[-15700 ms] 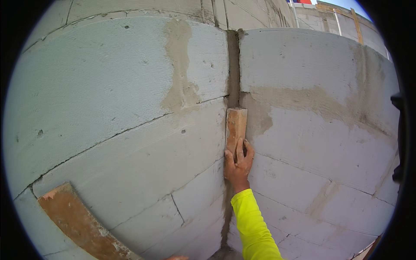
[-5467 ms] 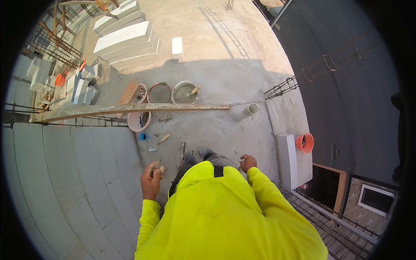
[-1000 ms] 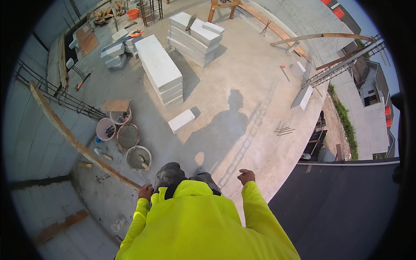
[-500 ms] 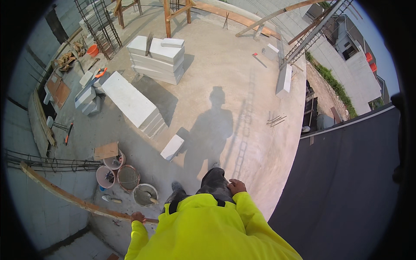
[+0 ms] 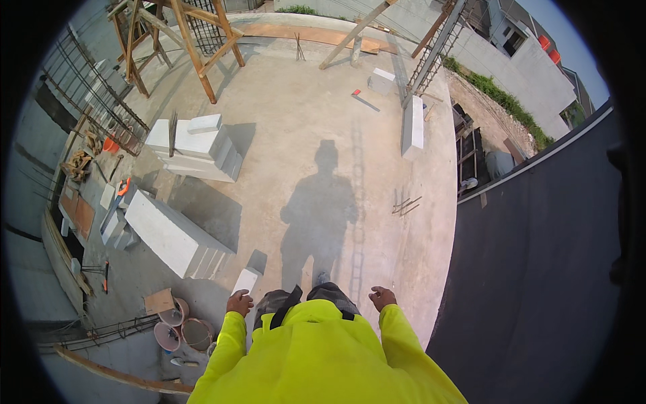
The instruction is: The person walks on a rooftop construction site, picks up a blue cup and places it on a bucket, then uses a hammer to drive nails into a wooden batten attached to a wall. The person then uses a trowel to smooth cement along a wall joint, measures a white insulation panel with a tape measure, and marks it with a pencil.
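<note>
At seven o'clock the left hand [image 5: 239, 303] hangs with loosely spread, bent fingers; just beyond it a white, sharp-edged rectangular block [image 5: 247, 279] lies on the blotchy concrete floor [image 5: 282, 87]. At five o'clock the right hand [image 5: 382, 298] is likewise loosely spread. Stacked white slabs [image 5: 171, 232] lie near nine; round pinkish buckets [image 5: 163, 333] stand toward eight.

Building site: white blocks [image 5: 176, 232], rebar [image 5: 108, 77], likely mortar [image 5: 197, 333].

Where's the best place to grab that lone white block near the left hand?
Probably both long sides of the white block, reaching down from above: it lies alone on the floor, nothing stacked on it; the left hand hides its near end.
</note>
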`<move>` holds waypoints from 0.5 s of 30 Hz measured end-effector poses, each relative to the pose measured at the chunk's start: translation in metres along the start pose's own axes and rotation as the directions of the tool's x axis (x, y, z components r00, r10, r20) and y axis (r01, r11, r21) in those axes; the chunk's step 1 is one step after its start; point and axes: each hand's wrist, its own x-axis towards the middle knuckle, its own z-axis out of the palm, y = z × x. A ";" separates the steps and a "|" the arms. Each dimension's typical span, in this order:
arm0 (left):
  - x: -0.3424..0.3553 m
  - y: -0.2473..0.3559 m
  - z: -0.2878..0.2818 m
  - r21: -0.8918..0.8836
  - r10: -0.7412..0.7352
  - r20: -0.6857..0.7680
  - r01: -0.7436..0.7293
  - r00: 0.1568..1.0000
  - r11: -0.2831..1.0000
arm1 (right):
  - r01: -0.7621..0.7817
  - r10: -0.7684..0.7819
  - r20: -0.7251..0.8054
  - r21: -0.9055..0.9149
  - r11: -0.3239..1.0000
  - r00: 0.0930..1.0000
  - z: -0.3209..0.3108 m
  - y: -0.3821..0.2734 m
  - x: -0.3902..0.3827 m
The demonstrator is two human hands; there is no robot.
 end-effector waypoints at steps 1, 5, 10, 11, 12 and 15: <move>0.003 0.017 0.017 0.069 0.116 0.038 -0.119 0.993 0.991 | 0.018 -0.016 -0.032 0.053 0.998 0.999 -0.016 -0.002 0.018; 0.037 0.065 0.047 0.171 0.204 0.093 -0.218 0.975 0.961 | -0.089 0.095 -0.068 0.083 0.993 0.993 -0.057 -0.019 0.087; 0.123 0.075 0.032 0.202 -0.153 -0.005 0.150 0.988 0.968 | -0.086 0.087 -0.071 0.022 0.996 0.994 -0.064 -0.051 0.153; 0.143 0.075 0.025 0.171 -0.254 -0.041 0.257 0.966 0.951 | -0.100 0.103 -0.060 0.043 0.994 0.993 -0.062 -0.060 0.164; 0.163 0.079 0.009 0.434 -0.083 0.089 0.036 0.993 0.900 | -0.089 0.090 -0.035 0.037 0.995 0.995 -0.064 -0.068 0.173; 0.232 0.126 -0.008 0.822 0.034 0.569 -0.569 0.822 -0.007 | -0.154 0.154 0.018 0.036 0.987 0.988 -0.076 -0.100 0.193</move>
